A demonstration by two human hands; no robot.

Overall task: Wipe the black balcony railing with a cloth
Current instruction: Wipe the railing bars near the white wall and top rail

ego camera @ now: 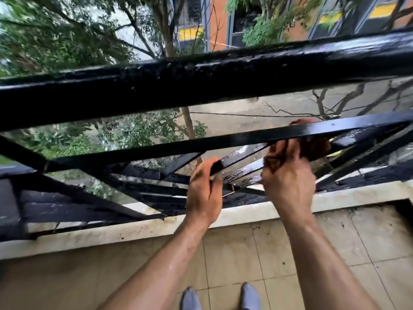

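Railing (201, 86), black and glossy, crossed the whole view, its left end blurred and cut off at the frame edge. Left of centre, the left forearm reached up from the bottom edge and the left hand (204, 191) was curled round a slanted slat (237, 156), thumb over its top, fingers wrapped behind it out of sight. Just to its right, the right hand (288, 182) was raised a little higher, its back toward the camera, gripping a dark brown cloth (312, 148) bunched against the thin crossbar (178, 147). That crossbar hid the cloth's middle; a scrap showed above it. The fingertips were buried in the folds. Below, a pale ledge (134, 231) ran under both wrists, and two grey shoes (190, 298) were cut off at the bottom edge.
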